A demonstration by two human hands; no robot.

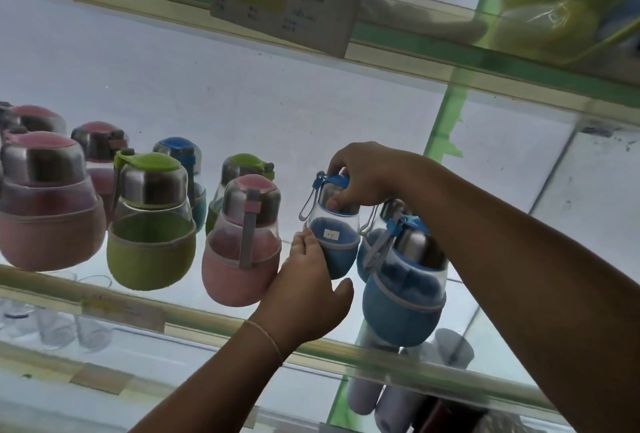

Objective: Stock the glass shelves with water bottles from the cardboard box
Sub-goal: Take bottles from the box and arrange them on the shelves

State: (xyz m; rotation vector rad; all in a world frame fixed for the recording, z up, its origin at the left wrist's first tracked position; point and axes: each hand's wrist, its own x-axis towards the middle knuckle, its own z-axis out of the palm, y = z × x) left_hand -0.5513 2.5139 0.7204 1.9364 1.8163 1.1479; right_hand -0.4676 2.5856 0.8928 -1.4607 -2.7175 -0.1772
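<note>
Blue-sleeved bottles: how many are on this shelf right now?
4: one at the back, one held by the right hand and left hand, one front right, one partly hidden between those two. More may be hidden.

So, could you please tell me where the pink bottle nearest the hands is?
In the head view, the pink bottle stands mid-shelf, right of the green bottle and just left of the left hand.

Both hands point(341, 221) curled, gripping
</note>
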